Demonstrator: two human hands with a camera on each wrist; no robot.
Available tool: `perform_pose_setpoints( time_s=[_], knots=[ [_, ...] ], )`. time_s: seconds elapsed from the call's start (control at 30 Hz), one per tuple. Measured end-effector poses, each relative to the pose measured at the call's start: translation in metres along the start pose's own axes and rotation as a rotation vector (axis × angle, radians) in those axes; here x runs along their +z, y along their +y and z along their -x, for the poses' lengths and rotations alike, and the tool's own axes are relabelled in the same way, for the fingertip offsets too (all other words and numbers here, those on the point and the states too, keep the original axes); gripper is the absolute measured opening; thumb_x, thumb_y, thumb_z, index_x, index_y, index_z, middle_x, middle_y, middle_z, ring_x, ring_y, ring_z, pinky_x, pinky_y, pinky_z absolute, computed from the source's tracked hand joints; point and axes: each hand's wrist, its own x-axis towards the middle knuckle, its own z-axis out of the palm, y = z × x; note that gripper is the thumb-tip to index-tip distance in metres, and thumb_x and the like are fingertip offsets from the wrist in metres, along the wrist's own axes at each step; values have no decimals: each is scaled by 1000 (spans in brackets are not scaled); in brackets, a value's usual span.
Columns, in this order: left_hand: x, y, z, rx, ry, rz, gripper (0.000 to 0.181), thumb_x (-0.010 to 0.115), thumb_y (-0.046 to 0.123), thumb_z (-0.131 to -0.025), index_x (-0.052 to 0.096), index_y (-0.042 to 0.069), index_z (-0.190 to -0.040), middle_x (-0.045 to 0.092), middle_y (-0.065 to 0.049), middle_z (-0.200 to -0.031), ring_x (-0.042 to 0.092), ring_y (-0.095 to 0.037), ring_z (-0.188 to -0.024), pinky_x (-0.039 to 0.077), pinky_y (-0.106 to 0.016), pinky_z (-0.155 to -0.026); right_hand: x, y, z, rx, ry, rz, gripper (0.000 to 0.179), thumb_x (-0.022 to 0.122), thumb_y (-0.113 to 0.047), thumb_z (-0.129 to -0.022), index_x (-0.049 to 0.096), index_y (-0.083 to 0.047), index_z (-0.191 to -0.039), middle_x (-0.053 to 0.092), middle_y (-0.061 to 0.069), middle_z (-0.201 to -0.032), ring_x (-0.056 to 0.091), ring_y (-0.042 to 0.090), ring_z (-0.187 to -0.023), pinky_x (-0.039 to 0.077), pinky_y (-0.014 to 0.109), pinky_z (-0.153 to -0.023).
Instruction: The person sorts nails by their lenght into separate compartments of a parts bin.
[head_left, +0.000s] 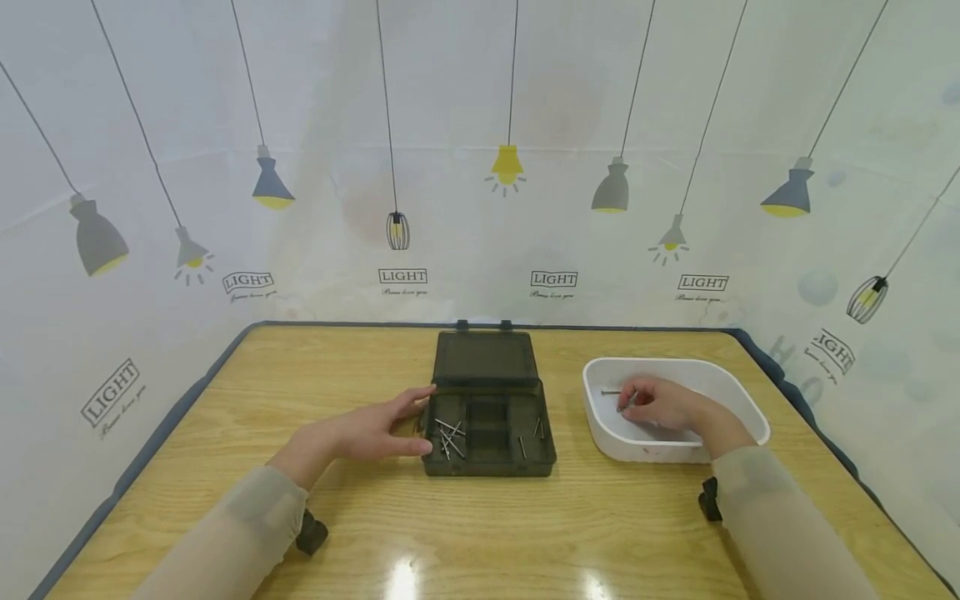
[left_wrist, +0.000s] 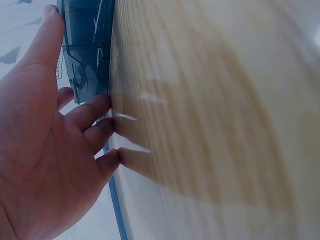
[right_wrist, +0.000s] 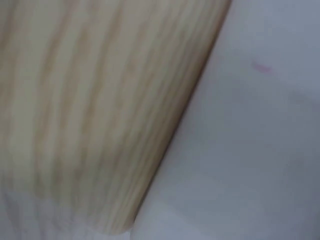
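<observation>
A dark see-through compartment box (head_left: 489, 468) stands with its lid (head_left: 486, 357) raised at the back. Several thin metal screws (head_left: 452, 446) lie crosswise in its left compartment, and a few more screws (head_left: 523, 448) in the right one. My left hand (head_left: 367, 429) rests against the box's left side, thumb at the front corner, fingers spread; in the left wrist view its fingertips touch the table. Inside the white tray (head_left: 611, 446), my right hand (head_left: 663, 404) pinches a small screw between thumb and fingertips. Another screw (head_left: 610, 392) lies on the tray floor beside them.
The wooden table (head_left: 360, 525) ends at a dark blue edge against a light-printed backdrop (head_left: 480, 233). The tray's tall wall (right_wrist: 240, 150) fills much of the right wrist view, which shows no hand. Between box and tray runs a strip of bare wood.
</observation>
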Motion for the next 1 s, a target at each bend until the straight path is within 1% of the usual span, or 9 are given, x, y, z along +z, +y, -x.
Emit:
perform_pose_setpoints(
  time_s=[0.1, 0.2, 0.33, 0.43, 0.53, 0.67, 0.73, 0.87, 1.0],
  knots=[
    [0, 1, 0, 2, 0, -1, 101, 71, 62, -102, 12, 29, -178, 30, -14, -181, 30, -42, -167, 22, -65, -135, 1, -12, 7, 10, 0, 19, 9, 73, -19, -104, 70, -15, -111, 64, 6, -108, 56, 24, -101, 44, 34, -85],
    [0, 1, 0, 2, 0, -5, 101, 71, 62, -102, 12, 29, -178, 30, -14, -181, 30, -42, -166, 22, -65, -135, 2, -9, 5, 13, 0, 24, 7, 72, -17, -104, 70, -15, -110, 65, 6, -107, 56, 25, -102, 44, 35, -86],
    [0, 1, 0, 2, -1, -4, 102, 71, 62, -102, 12, 29, -178, 30, -14, -181, 30, -42, -166, 22, -65, -135, 1, 7, -5, -4, -3, 23, 5, 72, -17, -103, 71, -18, -108, 66, 5, -106, 57, 23, -100, 45, 35, -86],
    [0, 1, 0, 2, 0, -1, 102, 71, 62, -102, 12, 29, -178, 30, -14, -181, 30, -42, -166, 22, -65, -135, 1, 5, -5, 7, 1, 27, 5, 73, -18, -103, 71, -19, -108, 67, 4, -106, 58, 22, -100, 45, 33, -85],
    [0, 1, -1, 3, -3, 2, 102, 71, 62, -102, 12, 28, -178, 29, -13, -181, 30, -42, -166, 22, -66, -135, 1, -4, 2, 18, 5, 41, 6, 73, -19, -104, 71, -16, -109, 67, 5, -106, 57, 23, -100, 44, 33, -85],
    [1, -1, -1, 6, -9, 12, 103, 71, 62, -102, 11, 28, -178, 29, -12, -182, 29, -42, -167, 22, -66, -135, 3, -19, 12, 27, 34, 64, 8, 74, -18, -105, 72, -11, -108, 68, 5, -104, 57, 22, -97, 44, 34, -83],
    [1, -2, -1, 9, -11, 14, 103, 71, 62, -102, 11, 27, -179, 28, -11, -182, 29, -41, -167, 22, -66, -135, 3, -24, 16, 41, 59, 71, 8, 75, -19, -105, 73, -12, -107, 68, 3, -102, 58, 21, -96, 45, 33, -82],
    [1, -4, -2, 11, -12, 8, 104, 70, 63, -102, 10, 27, -179, 28, -10, -182, 29, -39, -168, 22, -65, -136, 2, -28, 21, 24, 104, 95, 11, 76, -21, -104, 75, -10, -107, 70, 4, -100, 59, 20, -92, 48, 33, -80],
    [0, -4, -2, 7, -9, 3, 103, 70, 63, -102, 10, 28, -179, 28, -10, -182, 29, -39, -168, 22, -65, -136, -1, -32, 25, -17, 160, 99, 11, 75, -17, -104, 75, -8, -109, 72, 5, -101, 60, 19, -93, 50, 32, -82]
  ],
)
